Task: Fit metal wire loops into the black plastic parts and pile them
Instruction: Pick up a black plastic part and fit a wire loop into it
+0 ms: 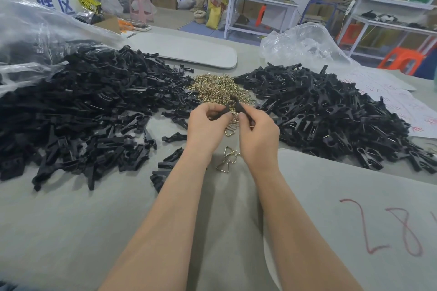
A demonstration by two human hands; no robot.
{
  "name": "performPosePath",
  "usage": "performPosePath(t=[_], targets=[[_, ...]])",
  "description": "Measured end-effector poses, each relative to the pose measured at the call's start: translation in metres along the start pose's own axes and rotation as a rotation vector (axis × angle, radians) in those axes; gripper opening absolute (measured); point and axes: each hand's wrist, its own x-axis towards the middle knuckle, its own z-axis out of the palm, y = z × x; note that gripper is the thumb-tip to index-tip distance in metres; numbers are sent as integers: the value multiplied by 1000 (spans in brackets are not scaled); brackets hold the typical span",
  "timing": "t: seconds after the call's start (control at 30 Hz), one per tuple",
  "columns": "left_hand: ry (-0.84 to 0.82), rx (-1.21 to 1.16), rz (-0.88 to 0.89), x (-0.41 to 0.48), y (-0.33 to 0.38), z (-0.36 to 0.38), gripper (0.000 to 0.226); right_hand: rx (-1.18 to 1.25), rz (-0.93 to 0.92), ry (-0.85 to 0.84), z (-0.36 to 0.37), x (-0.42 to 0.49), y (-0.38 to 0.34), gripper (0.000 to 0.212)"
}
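My left hand [205,126] and my right hand [259,133] meet over the middle of the table, each pinching one black plastic part [233,106]; the two pieces touch at their tops, with a brass wire loop showing between them. Just behind lies a heap of brass wire loops [218,88]. A big pile of loose black parts [89,101] spreads to the left. Another pile of black parts with wires in them [331,111] lies to the right. A few loose wire loops [228,158] rest between my wrists.
Grey felt covers the table [71,220]. Clear plastic bags sit at the far left [35,28] and far right [305,45]. A grey board [189,49] lies behind the piles, paper sheets [402,106] at the right. Benches, stools and cardboard boxes fill the background.
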Motion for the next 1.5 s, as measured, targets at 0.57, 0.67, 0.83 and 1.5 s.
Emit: performPosePath(t=[0.57, 0.67, 0.83, 1.5], targets=[[-52, -323, -55, 6, -4, 1, 20, 323, 133, -54, -1, 5, 4, 21], [-49, -260, -27, 6, -4, 0, 21, 325, 116, -59, 0, 5, 5, 23], [-51, -151, 16, 4, -3, -3, 23, 313, 114, -49, -1, 5, 5, 23], [-55, -99, 34, 3, -2, -2, 22, 359, 143, -2, -1, 6, 6, 16]])
